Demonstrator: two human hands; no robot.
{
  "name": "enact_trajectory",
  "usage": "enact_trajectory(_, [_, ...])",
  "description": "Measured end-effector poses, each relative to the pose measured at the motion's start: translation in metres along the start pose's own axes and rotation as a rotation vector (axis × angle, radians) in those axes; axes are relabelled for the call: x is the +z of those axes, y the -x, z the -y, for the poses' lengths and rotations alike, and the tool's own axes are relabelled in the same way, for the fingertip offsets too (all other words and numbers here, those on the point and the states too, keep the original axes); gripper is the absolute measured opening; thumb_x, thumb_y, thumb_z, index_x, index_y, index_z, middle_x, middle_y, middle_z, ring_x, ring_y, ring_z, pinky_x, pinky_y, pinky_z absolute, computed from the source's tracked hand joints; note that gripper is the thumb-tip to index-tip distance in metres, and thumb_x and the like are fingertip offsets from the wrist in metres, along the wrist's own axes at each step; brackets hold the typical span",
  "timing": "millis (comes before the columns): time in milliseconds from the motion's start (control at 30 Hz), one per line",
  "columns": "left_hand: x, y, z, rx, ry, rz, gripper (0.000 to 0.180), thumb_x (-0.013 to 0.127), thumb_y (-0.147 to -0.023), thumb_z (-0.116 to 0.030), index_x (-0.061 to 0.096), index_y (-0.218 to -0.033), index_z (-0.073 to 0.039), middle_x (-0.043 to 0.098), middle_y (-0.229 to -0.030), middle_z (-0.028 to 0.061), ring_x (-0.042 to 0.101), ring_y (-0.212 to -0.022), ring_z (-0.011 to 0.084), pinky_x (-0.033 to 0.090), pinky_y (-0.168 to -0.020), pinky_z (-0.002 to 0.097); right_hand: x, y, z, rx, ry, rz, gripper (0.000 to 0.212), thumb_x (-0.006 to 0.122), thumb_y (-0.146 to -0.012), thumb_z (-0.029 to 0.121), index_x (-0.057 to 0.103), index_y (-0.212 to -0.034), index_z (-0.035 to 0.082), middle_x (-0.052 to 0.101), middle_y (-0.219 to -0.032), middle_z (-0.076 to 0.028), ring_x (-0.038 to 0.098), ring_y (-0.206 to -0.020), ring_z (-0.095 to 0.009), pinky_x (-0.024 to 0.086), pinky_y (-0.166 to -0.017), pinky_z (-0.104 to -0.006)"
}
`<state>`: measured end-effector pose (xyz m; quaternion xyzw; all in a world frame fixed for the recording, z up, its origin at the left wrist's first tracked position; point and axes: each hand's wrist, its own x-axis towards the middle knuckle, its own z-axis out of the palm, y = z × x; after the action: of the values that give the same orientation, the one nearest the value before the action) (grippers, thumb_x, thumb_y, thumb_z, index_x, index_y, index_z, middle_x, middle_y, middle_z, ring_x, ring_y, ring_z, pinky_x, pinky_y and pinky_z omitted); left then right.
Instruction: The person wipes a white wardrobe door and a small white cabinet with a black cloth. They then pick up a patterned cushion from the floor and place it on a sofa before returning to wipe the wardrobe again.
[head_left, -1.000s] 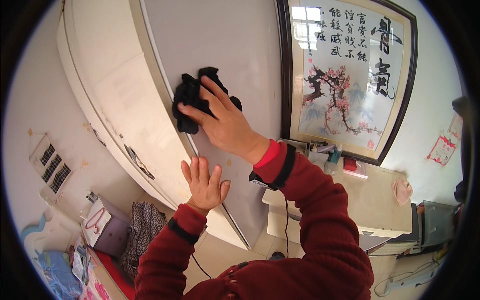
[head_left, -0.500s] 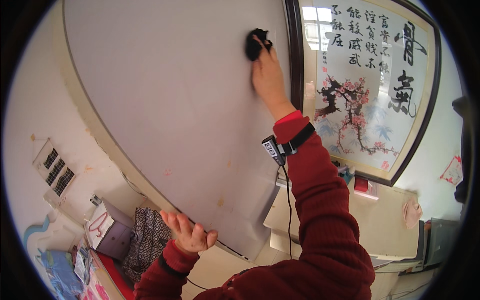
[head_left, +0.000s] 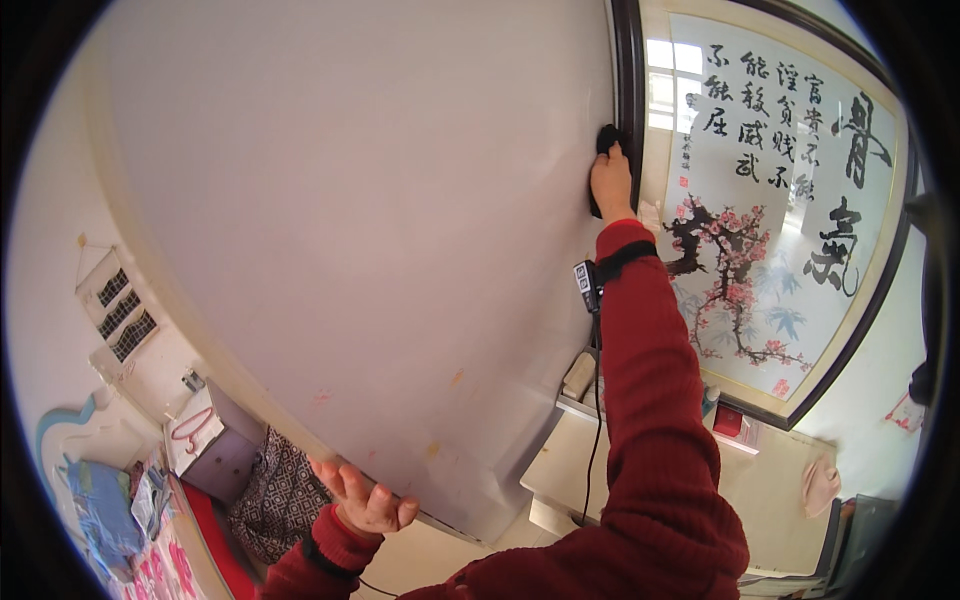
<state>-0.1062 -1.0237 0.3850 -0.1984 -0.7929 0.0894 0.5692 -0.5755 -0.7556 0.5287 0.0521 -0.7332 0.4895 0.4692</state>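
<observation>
A large pale door-like panel (head_left: pixel 350 210) fills the middle, with a few orange and pink smudges low on it. My right hand (head_left: pixel 612 187) is closed over a black cloth (head_left: pixel 608 138) at the panel's right side, right beside the dark frame of a picture. Part of the cloth is hidden under the fingers. Down at the panel's lower left edge, my left hand (head_left: pixel 365 500) has its fingers apart and slightly bent. It holds nothing that I can see; whether it touches the edge is unclear.
On the right hangs the framed picture (head_left: pixel 740 240) of calligraphy and blossoms. Below it, a pale cabinet (head_left: pixel 770 490) bears a red box (head_left: pixel 730 420) and a pinkish cloth (head_left: pixel 820 485). A black cable (head_left: pixel 592 440) hangs from my right wrist. Lower left is patterned fabric (head_left: pixel 275 500).
My right hand and the black cloth have moved right and lower, up against the picture's frame. The whole view has shifted slightly. My left hand stays near the panel's lower edge.
</observation>
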Motion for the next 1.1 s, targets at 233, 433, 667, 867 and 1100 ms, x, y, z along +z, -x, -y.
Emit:
enact_trajectory(233, [0.005,0.002,0.003,0.058,0.039,-0.039,0.066,0.047,-0.086,-0.033,0.031,-0.144,-0.008,0.017,-0.150,0.0271,0.010,-0.139,0.0493,0.009,-0.105,0.0682,-0.012,0.017,0.038,0.101,-0.006,0.055,0.048,0.045,-0.087,0.017,0.047,-0.133,0.004,0.056,-0.112,-0.029,0.055,-0.104,-0.045,0.044,-0.091,-0.0463])
enact_trajectory(433, [0.004,-0.008,0.001,0.045,0.076,-0.108,0.051,0.054,-0.082,-0.031,0.054,-0.129,-0.011,0.039,-0.141,0.0217,0.023,-0.135,0.0447,0.007,-0.110,0.0616,-0.051,0.069,0.129,-0.036,-0.077,0.010,0.045,0.044,-0.086,0.013,0.050,-0.129,0.001,0.054,-0.115,-0.027,0.053,-0.104,-0.044,0.044,-0.089,-0.0447])
enact_trajectory(667, [-0.001,-0.014,-0.002,0.025,0.085,-0.075,0.048,0.052,-0.086,-0.032,0.056,-0.129,-0.012,0.036,-0.145,0.0186,0.019,-0.140,0.0387,0.003,-0.112,0.0573,-0.111,0.148,0.264,-0.375,-0.310,0.033,0.053,0.045,-0.084,0.002,0.045,-0.135,0.013,0.051,-0.114,-0.022,0.053,-0.102,-0.040,0.046,-0.087,-0.0425])
enact_trajectory(867, [0.000,-0.013,0.000,0.038,0.136,-0.079,0.050,0.054,-0.085,-0.032,0.053,-0.131,-0.011,0.038,-0.143,0.0200,0.023,-0.138,0.0394,0.003,-0.111,0.0588,-0.149,0.231,0.308,-0.735,-0.356,0.077,0.050,0.051,-0.082,0.000,0.050,-0.131,0.009,0.046,-0.124,-0.024,0.046,-0.115,-0.043,0.042,-0.095,-0.0445])
enact_trajectory(1100, [0.001,-0.010,0.002,0.059,0.168,-0.090,0.050,0.055,-0.085,-0.031,0.053,-0.129,-0.009,0.039,-0.140,0.0223,0.024,-0.137,0.0414,0.003,-0.110,0.0604,-0.169,0.274,0.298,-0.926,-0.297,0.227,0.048,0.059,-0.077,-0.002,0.060,-0.122,0.015,0.048,-0.121,-0.020,0.042,-0.124,-0.042,0.046,-0.096,-0.0424])
